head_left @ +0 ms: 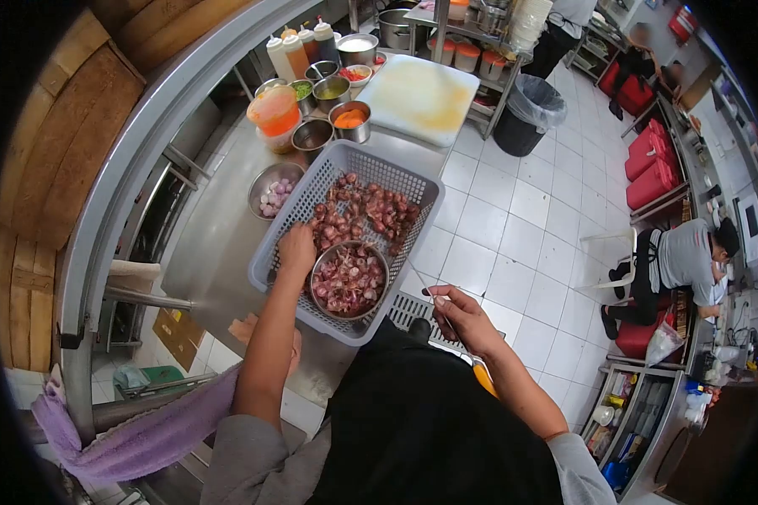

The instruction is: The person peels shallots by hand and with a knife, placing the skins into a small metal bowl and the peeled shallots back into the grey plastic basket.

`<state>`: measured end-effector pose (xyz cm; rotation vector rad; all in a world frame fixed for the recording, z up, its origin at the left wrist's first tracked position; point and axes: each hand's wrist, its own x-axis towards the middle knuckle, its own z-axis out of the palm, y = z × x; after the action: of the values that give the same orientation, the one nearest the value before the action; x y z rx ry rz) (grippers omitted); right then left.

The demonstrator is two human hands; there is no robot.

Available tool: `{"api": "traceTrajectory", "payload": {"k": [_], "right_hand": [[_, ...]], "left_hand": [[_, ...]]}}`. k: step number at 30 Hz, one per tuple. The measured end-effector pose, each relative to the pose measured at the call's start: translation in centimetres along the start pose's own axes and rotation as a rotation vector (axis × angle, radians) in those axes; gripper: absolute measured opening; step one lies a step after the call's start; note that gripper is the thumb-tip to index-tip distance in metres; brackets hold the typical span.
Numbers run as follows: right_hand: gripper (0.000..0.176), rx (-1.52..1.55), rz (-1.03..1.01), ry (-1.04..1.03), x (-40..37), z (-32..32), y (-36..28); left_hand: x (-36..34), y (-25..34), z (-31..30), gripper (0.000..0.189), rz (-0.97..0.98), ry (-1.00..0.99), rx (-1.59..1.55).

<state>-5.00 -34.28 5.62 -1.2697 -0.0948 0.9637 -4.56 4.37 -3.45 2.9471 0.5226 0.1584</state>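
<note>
A grey perforated basket (429, 195) stands on the steel table, with unpeeled shallots (379, 206) spread inside. In its near part sits a metal bowl (315, 290) filled with reddish shallot pieces or skins. My left hand (296, 250) reaches in at the basket's left side, beside the shallots; its fingers are hidden. Right of the basket, my right hand (463, 318) is closed around a knife (484, 379) with a yellow handle, its thin blade pointing up and left. Left of the basket is a bowl of peeled shallots (274, 199).
Behind the basket are a cutting board (417, 97), sauce bottles (295, 55) and metal containers (350, 121). A black bin (522, 126) stands on the floor. A seated person (680, 261) is at the right counter. A purple towel (143, 438) hangs at lower left.
</note>
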Motion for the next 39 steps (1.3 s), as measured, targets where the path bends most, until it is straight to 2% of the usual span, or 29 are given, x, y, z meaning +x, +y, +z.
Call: {"api": "traceTrajectory", "payload": {"k": [4, 6, 7, 9, 10, 11, 13, 15, 17, 20, 24, 29, 39], "right_hand": [[0.029, -0.002, -0.009, -0.027, 0.2, 0.0, 0.2], [0.032, -0.03, -0.009, -0.061, 0.0, 0.2, -0.5], [0.032, -0.028, -0.02, -0.058, 0.1, 0.1, -0.7], [0.03, -0.053, -0.063, -0.066, 0.2, 0.3, -0.8], [0.03, -0.051, -0.063, -0.069, 0.4, 0.6, -1.0], [0.031, -0.08, -0.086, -0.102, 0.4, 0.9, -1.6], [0.032, -0.107, -0.102, -0.14, 0.6, 2.0, -2.3], [0.038, -0.223, -0.257, -0.192, 0.9, 3.6, -2.9], [0.044, -0.242, -0.227, -0.213, 0.4, 5.3, -4.3], [0.05, -0.308, -0.418, -0.291, 0.8, 6.9, -4.7], [0.051, -0.41, -0.478, -0.296, 1.2, 7.4, -4.6], [0.051, -0.44, -0.482, -0.294, 1.1, 7.4, -4.9], [0.05, -0.384, -0.519, -0.248, 1.1, 7.1, -3.7]], "left_hand": [[-0.2, 0.0, 0.0, 0.022, 0.002, -0.043, 0.084], [-0.9, 0.3, -1.1, 0.023, 0.019, 0.097, -0.082], [-1.0, 0.4, -2.0, 0.023, 0.028, 0.104, -0.08], [-2.0, -0.2, -3.3, 0.023, -0.013, 0.224, -0.467], [-2.8, -0.5, -2.8, 0.026, -0.081, 0.208, -0.823], [-4.1, 0.5, -3.9, 0.026, -0.084, 0.208, -0.819], [-7.1, 4.8, -8.2, 0.028, -0.213, 0.036, -1.537], [-9.4, 7.2, -9.9, 0.028, -0.21, 0.025, -1.628], [-11.0, 8.6, -10.2, 0.027, -0.203, 0.015, -1.724], [-13.0, 10.0, -10.6, 0.03, -0.143, 0.017, -1.993], [-14.5, 11.5, -12.0, 0.028, -0.2, -0.02, -2.031], [-15.0, 12.3, -11.5, 0.03, -0.127, 0.059, -2.099], [-14.9, 12.9, -11.3, 0.032, -0.13, 0.032, -2.072]]}}
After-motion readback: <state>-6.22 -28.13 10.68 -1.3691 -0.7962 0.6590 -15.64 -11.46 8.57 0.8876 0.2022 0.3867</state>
